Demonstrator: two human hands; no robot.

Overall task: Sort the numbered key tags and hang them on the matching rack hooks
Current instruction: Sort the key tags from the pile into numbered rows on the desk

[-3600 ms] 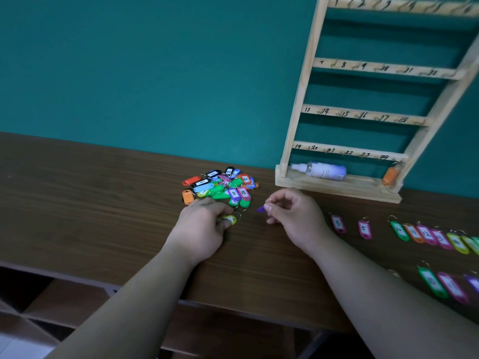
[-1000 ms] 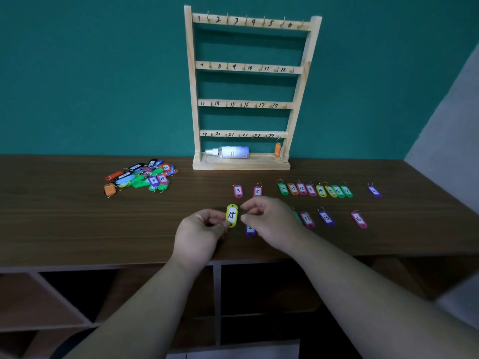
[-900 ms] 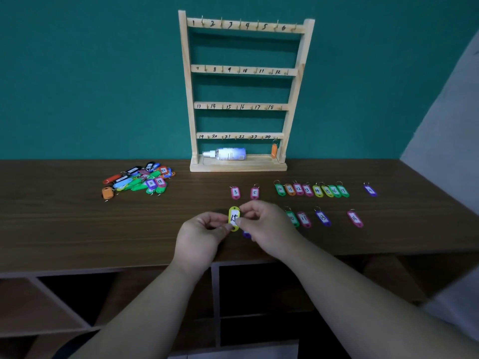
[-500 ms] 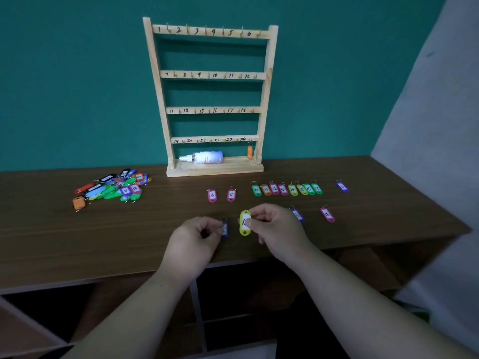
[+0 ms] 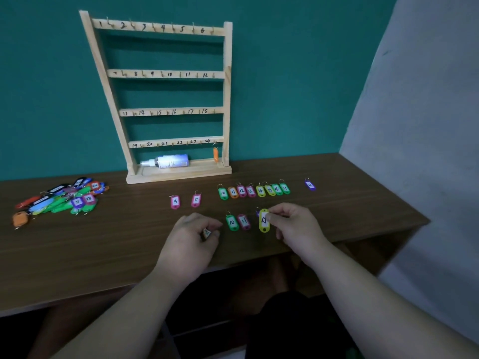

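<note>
My right hand (image 5: pixel 293 224) pinches a yellow key tag (image 5: pixel 263 221) by its top edge, just above the table, right of a green tag 10 (image 5: pixel 231 222) and a pink tag 11 (image 5: pixel 244 221). My left hand (image 5: pixel 193 237) is curled around a small tag (image 5: pixel 207 232) of which only a sliver shows. A row of sorted tags (image 5: pixel 254 190) lies further back, with pink tags 3 (image 5: pixel 175 201) and 5 (image 5: pixel 196 200) to its left. The unsorted pile (image 5: pixel 62 198) sits at the far left. The wooden rack (image 5: pixel 166 73) with numbered hooks stands against the wall.
An orange tag (image 5: pixel 215 154) hangs on the rack's hook 24, and a spray bottle (image 5: pixel 168 161) lies on the rack's base. A lone purple tag (image 5: pixel 309 184) lies at the right. The table (image 5: pixel 116 242) ends at a grey wall on the right.
The yellow tag passed from between both hands into my right hand alone and moved right along the near row. My left hand closed on a small tag. The view swung right.
</note>
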